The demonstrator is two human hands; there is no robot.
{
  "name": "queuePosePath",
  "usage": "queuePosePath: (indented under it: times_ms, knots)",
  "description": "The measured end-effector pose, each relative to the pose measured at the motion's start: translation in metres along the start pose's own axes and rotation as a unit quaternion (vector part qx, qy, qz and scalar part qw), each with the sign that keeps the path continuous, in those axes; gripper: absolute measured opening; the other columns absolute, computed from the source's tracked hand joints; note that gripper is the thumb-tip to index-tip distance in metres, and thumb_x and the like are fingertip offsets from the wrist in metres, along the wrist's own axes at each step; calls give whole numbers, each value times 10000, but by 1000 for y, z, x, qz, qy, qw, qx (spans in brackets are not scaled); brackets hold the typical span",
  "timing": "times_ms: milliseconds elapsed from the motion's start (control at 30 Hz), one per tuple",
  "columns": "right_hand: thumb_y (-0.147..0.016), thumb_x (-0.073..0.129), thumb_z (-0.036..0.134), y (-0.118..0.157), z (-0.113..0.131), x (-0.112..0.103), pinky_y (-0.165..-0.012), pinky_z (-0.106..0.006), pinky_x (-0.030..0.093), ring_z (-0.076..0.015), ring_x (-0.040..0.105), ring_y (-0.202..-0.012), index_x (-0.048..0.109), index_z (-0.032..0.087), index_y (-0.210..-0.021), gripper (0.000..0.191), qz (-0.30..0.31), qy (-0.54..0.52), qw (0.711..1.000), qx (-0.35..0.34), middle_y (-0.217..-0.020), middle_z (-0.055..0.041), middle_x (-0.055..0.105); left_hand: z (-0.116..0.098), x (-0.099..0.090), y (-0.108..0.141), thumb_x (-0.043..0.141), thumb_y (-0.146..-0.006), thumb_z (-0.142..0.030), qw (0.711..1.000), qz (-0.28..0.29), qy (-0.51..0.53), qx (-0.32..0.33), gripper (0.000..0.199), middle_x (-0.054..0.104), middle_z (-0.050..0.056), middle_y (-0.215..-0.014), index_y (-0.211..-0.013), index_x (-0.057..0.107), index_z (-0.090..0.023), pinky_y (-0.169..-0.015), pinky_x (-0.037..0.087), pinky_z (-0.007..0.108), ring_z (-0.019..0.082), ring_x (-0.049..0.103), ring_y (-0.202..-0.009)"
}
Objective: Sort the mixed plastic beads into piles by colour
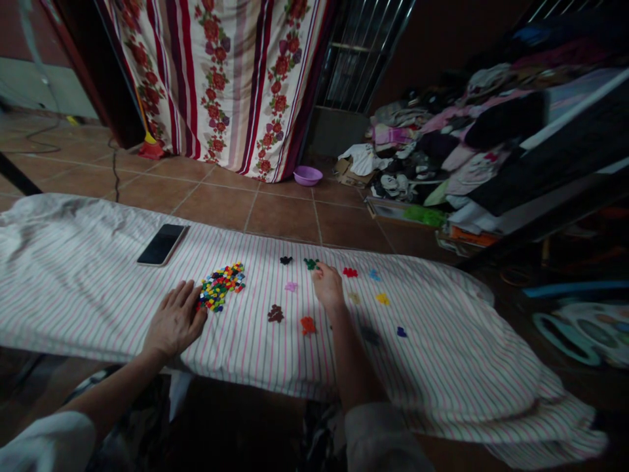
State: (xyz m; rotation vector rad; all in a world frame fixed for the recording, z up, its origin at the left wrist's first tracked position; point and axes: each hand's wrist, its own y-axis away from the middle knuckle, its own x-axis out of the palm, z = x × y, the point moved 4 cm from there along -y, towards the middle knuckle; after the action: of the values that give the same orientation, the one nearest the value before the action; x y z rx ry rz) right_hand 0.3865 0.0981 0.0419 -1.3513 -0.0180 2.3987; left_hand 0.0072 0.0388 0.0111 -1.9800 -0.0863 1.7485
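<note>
My left hand (174, 320) lies flat on the striped cloth (236, 354), fingers stretched out, its edge beside a heap of mixed-colour small pieces (221, 287). Over at the small green pile (310, 263), my right hand (327, 285) has its fingers pinched together at the pile's edge; whatever is between the fingertips is hidden. Single-colour piles lie around it: black (285, 260), pink (291, 286), brown (276, 313), orange (308, 325), red (350, 272), light blue (374, 275), yellow (382, 299), beige (354, 297) and dark blue (401, 332). My right forearm partly covers the cloth near the orange pile.
A phone (162, 244) rests on the cloth left of the heap. Beyond the table are a tiled floor (206, 200), a purple basin (308, 175) and a floral curtain (216, 85). Clothes (457, 137) are heaped at the right.
</note>
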Motion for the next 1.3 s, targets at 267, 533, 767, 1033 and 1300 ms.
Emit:
queuePosePath:
  times_ms: [267, 533, 767, 1033, 1300]
  knots:
    - [-805, 474, 66, 0, 5, 4, -928, -324, 480, -245, 647, -1028, 666, 127, -1174, 421, 34, 34, 999, 1, -1058, -143, 710, 0, -2, -1, 341, -905, -442, 1000, 1, -16, 7, 533, 514, 180, -1392, -1296, 508, -120, -1102, 375, 471, 309, 408, -1363]
    - [-849, 462, 88, -3, -2, 5, -972, -242, 451, -177, 635, -1092, 652, 154, -1205, 409, 44, 8, 999, 16, -1135, -94, 703, -1, -2, -1, 342, -912, -435, 999, 1, -35, 18, 536, 518, 186, -1387, -1290, 517, -99, -1092, 388, 470, 318, 416, -1356]
    - [-858, 442, 60, -3, 0, 3, -1012, -274, 431, -196, 604, -1160, 656, 155, -1216, 427, 61, -4, 998, 22, -1191, -104, 685, 0, -1, -1, 346, -912, -434, 999, 5, -38, 18, 544, 519, 192, -1384, -1299, 518, -92, -1090, 390, 474, 321, 419, -1352]
    - [-854, 427, 36, -5, 1, 4, -1002, -281, 432, -211, 601, -1146, 619, 89, -1248, 441, 54, 6, 998, 33, -1185, -139, 677, -1, -2, 0, 352, -912, -413, 999, -4, -31, 24, 531, 515, 203, -1384, -1296, 516, -86, -1076, 400, 487, 325, 415, -1353]
    - [-802, 427, 18, -10, -7, 10, -979, -273, 445, -188, 645, -1027, 581, 102, -1288, 517, 29, -19, 999, 37, -1079, -130, 695, 0, 0, 0, 376, -899, -405, 999, -10, -24, 28, 519, 524, 190, -1378, -1301, 506, -103, -1082, 395, 486, 319, 418, -1352]
